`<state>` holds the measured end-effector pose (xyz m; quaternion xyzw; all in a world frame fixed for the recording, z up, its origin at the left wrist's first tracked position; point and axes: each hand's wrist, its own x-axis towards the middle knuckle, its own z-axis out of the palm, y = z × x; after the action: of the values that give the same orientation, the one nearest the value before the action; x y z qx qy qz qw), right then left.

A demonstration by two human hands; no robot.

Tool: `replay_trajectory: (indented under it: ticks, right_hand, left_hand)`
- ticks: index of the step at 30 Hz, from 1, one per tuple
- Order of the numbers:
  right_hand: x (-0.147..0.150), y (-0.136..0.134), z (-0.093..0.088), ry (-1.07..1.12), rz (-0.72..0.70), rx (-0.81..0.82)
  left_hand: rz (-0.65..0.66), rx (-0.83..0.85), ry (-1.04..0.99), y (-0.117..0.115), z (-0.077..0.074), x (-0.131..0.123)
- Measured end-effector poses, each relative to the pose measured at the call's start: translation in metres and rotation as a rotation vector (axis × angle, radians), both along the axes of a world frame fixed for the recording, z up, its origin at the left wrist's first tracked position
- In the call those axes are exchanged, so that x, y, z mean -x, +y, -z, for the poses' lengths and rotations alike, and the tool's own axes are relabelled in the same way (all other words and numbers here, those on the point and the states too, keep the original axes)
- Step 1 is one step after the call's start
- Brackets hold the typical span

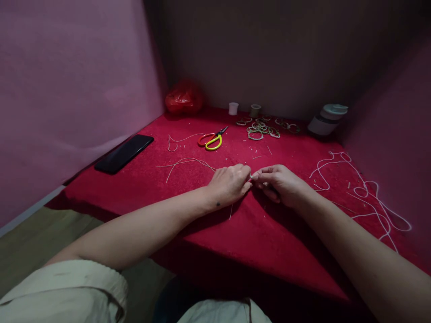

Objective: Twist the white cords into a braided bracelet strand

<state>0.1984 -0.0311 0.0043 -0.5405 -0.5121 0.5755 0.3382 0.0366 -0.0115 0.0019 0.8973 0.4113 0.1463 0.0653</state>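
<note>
Close together over the red cloth, both my hands are closed on thin cord. My left hand (230,183) pinches a small knotted piece of cord (251,177), and loose tan ends (188,160) trail out to its left. A short pale end hangs below that hand. Touching the same spot from the right, my right hand (279,183) has thumb and fingertips pressed together on the cord. The knot itself is mostly hidden by my fingers. Beyond the hands lie scissors (213,139) with one red and one yellow handle.
Several braided cord rings (259,129) lie at the back near a white spool (233,108) and an olive spool (255,111). A red plastic bag (184,98), a lidded bottle (327,120), a black phone (124,154) and long white cord (380,204) stand or lie around.
</note>
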Motion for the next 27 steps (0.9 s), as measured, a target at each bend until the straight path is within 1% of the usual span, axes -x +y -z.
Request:
replay_trajectory:
  ticks: [5,11,16,20,24,27]
  right_hand:
    - [0.0008,-0.0004,-0.0010,-0.041,0.002,-0.027]
    - [0.0028,-0.0029,-0.0011,-0.180,-0.026,-0.052]
    - [0.0078,-0.0044,-0.0036,-0.276,0.007,-0.052]
    - [0.0087,-0.0047,-0.0032,-0.257,0.048,-0.065]
    - [0.0079,-0.0053,-0.0018,-0.223,0.038,-0.067]
    - [0.0081,-0.0057,-0.0017,-0.243,0.045,-0.068]
  left_hand:
    - [-0.007,-0.103,0.061,-0.0031,-0.0017,0.0003]
    - [-0.017,-0.164,0.121,-0.0063,-0.0067,0.0030]
    - [0.060,-0.114,0.149,-0.0032,-0.0064,0.0045]
    - [0.091,-0.072,0.138,-0.0005,-0.0052,0.0052]
    - [0.112,-0.053,0.074,-0.0009,-0.0040,0.0050]
    - [0.120,-0.006,0.044,-0.0006,-0.0014,0.0042]
